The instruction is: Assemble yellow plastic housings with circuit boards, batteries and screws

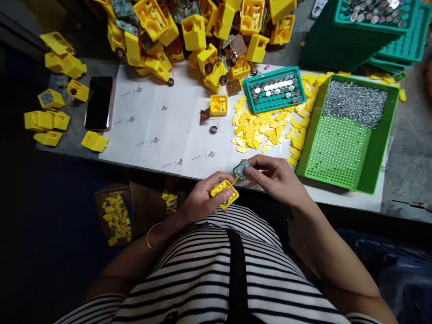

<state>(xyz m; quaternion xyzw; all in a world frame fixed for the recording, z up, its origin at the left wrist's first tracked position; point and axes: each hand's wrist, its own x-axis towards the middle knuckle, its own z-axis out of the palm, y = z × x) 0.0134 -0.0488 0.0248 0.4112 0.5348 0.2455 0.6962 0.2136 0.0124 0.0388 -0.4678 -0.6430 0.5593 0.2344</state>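
The person is working at the near edge of the table, and the left hand [205,196] is gripping a small yellow box [233,198], fingers wrapping around it and thumb pressing over its open side, so only a narrow gap is remaining in this grip. The right hand [275,179] is pinching a green circuit board [240,170] between thumb and fingers just beside the box, and a thin wire [234,181] is appearing to join them. The step in hand, as I am judging it, is handling box and board as a pair; the next move is calling for both hands staying near each other, so that the wire is not taking strain (what is lying under the left thumb, I cannot tell). About edges: the box is hanging around the front edge of the table, above the striped shirt, so a slip could be ending in the lap. On the right, the wall of the light green basket [383,135] is limiting the right elbow, and loose yellow pieces [259,130] are spreading beyond the right fingers. The wider room is lying to the left, where white paper [141,148] is stretching toward the phone [99,103]; ahead, a second yellow box [219,105] is resting.
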